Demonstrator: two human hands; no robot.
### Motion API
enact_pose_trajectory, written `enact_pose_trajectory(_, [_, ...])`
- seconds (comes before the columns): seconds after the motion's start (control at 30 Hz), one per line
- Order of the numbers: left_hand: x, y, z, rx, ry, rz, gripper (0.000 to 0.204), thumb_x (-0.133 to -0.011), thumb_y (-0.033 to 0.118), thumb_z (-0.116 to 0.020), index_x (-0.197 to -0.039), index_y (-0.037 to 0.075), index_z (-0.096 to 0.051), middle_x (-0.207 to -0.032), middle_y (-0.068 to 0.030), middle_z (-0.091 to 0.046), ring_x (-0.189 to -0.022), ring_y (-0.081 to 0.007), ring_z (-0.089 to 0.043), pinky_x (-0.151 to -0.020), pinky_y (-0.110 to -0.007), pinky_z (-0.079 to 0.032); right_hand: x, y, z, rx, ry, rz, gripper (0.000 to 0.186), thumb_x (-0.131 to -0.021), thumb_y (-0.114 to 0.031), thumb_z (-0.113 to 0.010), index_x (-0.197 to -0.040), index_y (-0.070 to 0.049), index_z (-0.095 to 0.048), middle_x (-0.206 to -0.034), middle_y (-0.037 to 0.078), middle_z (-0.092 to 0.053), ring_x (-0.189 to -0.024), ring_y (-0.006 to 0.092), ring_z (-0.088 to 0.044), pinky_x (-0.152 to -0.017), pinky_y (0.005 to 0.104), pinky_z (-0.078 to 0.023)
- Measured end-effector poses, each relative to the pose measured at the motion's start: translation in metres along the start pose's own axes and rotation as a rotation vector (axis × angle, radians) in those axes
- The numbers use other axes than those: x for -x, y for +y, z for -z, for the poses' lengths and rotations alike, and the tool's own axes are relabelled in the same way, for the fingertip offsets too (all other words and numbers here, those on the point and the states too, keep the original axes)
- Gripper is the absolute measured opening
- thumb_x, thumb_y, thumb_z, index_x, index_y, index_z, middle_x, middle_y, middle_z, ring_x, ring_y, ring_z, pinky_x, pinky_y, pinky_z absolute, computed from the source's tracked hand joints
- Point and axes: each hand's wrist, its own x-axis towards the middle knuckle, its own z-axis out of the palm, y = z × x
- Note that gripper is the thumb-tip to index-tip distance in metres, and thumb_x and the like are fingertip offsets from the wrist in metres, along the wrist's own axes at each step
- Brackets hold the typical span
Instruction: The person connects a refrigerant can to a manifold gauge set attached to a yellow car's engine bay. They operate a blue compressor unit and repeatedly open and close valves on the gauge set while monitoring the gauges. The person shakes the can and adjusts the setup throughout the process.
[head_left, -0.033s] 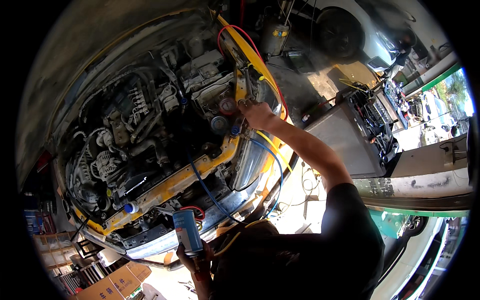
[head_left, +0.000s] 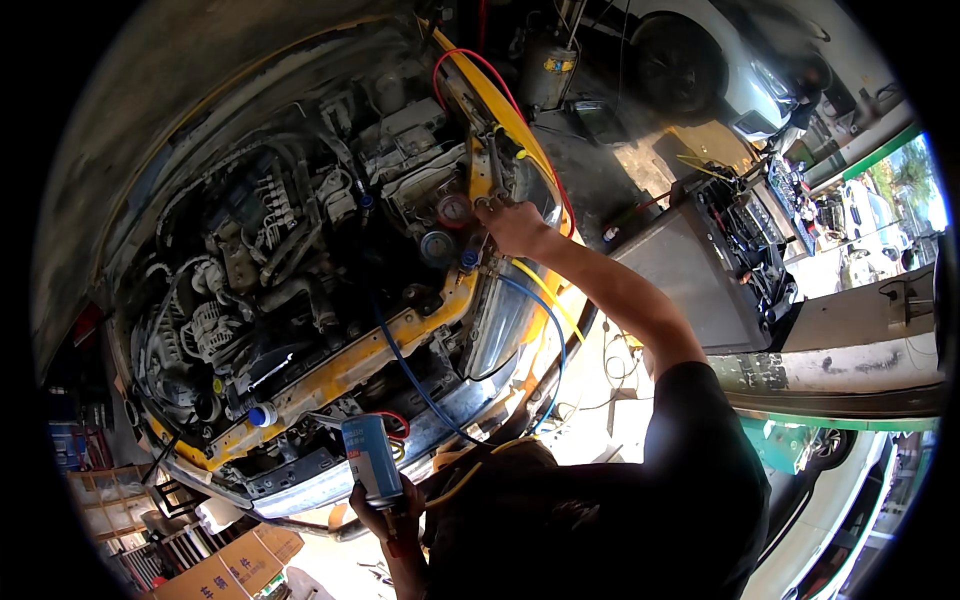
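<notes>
My left hand (head_left: 384, 514), low in the view, is closed round the bottom of a blue and grey can (head_left: 371, 460), which stands tilted in front of the car's bumper. At the front corner of the engine bay, my right hand (head_left: 515, 228) has its fingers closed at the end of a manifold gauge set. A red-rimmed gauge (head_left: 454, 210) and a blue-rimmed gauge (head_left: 437, 247) lie beside those fingers, with a blue knob (head_left: 469, 260) just below. The fingertips partly hide what they grip. Blue (head_left: 410, 375), yellow (head_left: 545, 290) and red (head_left: 505, 85) hoses run around the headlight and fender.
The open engine bay (head_left: 260, 250) of a yellow car fills the left. A white-and-blue cap (head_left: 262, 415) and a wrench (head_left: 271, 370) lie near its front edge. On the right stands a grey cabinet (head_left: 670, 280) with tools (head_left: 745, 235) beside it. A cardboard box (head_left: 225, 572) lies lower left.
The can in my left hand has shifted slightly left and up. My right hand keeps its place at the gauges.
</notes>
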Motion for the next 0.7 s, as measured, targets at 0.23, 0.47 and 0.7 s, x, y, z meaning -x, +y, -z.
enact_pose_trajectory(0.23, [-0.033, -0.008, 0.019, 0.178, -0.137, 0.059, 0.049, -0.087, 0.046, -0.039, -0.107, 0.003, -0.049, -0.066, -0.0129, -0.057, -0.041, -0.0177, -0.048, -0.036, -0.025, -0.036, -0.023, 0.009, -0.027, 0.063, 0.080, 0.103, 0.040, -0.075, -0.009, -0.057, -0.115, -0.004, -0.051, -0.107, 0.014, -0.058, -0.096, 0.0305, -0.061, -0.072, 0.0382, -0.053])
enact_pose_trajectory(0.47, [-0.026, -0.007, 0.026, 0.093, -0.020, 0.076, 0.056, -0.085, 0.056, -0.035, -0.098, 0.005, -0.053, -0.052, -0.0101, -0.052, -0.033, -0.0186, -0.044, -0.033, -0.028, -0.033, -0.026, 0.015, -0.043, 0.122, 0.126, 0.140, 0.038, -0.078, -0.010, -0.052, -0.115, -0.001, -0.051, -0.106, 0.015, -0.059, -0.093, 0.0305, -0.062, -0.075, 0.0384, -0.053])
enact_pose_trajectory(0.7, [-0.012, -0.022, 0.031, 0.006, -0.195, 0.074, 0.061, -0.079, 0.053, -0.047, -0.107, -0.001, -0.051, -0.067, -0.0172, -0.059, -0.040, -0.0246, -0.052, -0.038, -0.032, -0.040, -0.037, 0.000, -0.026, 0.109, -0.158, 0.113, 0.022, -0.077, -0.016, -0.056, -0.093, -0.007, -0.068, -0.096, 0.011, -0.065, -0.093, 0.0285, -0.063, -0.073, 0.0385, -0.053])
